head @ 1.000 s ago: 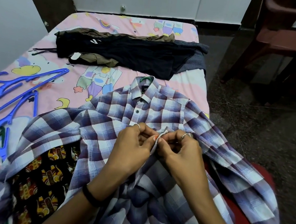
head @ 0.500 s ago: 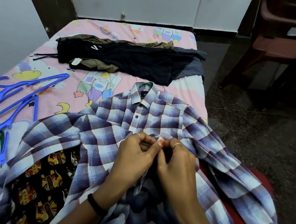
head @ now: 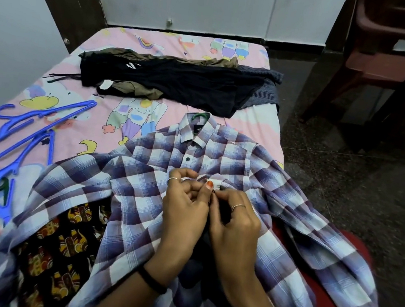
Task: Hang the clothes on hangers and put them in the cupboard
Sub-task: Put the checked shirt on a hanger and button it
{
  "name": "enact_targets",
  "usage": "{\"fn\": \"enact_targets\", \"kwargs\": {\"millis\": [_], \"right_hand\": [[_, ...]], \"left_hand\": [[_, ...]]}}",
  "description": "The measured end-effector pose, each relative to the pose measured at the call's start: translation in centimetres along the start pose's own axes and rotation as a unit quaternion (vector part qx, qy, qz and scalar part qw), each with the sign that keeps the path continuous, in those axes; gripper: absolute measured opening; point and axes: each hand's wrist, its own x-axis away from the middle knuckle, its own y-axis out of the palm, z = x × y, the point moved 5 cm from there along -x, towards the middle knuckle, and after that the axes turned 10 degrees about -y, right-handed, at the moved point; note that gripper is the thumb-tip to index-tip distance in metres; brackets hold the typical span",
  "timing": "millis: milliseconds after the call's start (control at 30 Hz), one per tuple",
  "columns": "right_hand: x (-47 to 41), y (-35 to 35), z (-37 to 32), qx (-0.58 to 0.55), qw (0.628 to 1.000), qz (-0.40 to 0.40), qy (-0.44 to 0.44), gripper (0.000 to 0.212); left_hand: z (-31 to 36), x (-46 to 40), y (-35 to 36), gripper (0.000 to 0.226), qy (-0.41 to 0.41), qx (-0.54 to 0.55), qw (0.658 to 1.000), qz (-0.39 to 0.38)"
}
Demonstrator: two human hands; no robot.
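A purple and white checked shirt [head: 139,191] lies front up across the near end of the bed. The hook of a green hanger [head: 200,115] pokes out of its collar. My left hand [head: 184,207] and my right hand [head: 236,217] meet at the shirt's button placket, just below the fastened dark button. Each hand pinches one edge of the placket, with a small dark button between the fingertips. Both thumbs press close together.
A pile of dark and olive clothes [head: 174,82] lies across the far part of the pink bed [head: 133,43]. Several blue hangers [head: 18,136] lie at the left. A black printed garment [head: 63,245] shows under the shirt. A brown chair [head: 394,57] stands on the dark floor at right.
The camera has tilted down a little, so the bed sits lower in view. My hands stay at the placket and their fingers have closed tighter on the button.
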Motion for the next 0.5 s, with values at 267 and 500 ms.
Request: {"fn": "enact_targets", "kwargs": {"millis": [267,500], "right_hand": [[-0.1,0.1,1.7,-0.240,0.927,0.009,0.287,0.008],[-1.2,0.6,2.4,-0.475,0.732,-0.117,0.475,0.014]], "left_hand": [[-0.1,0.1,0.2,0.027,-0.009,0.063,0.998,-0.023],[-0.3,-0.6,-0.3,0.023,-0.050,0.065,0.990,-0.116]]}}
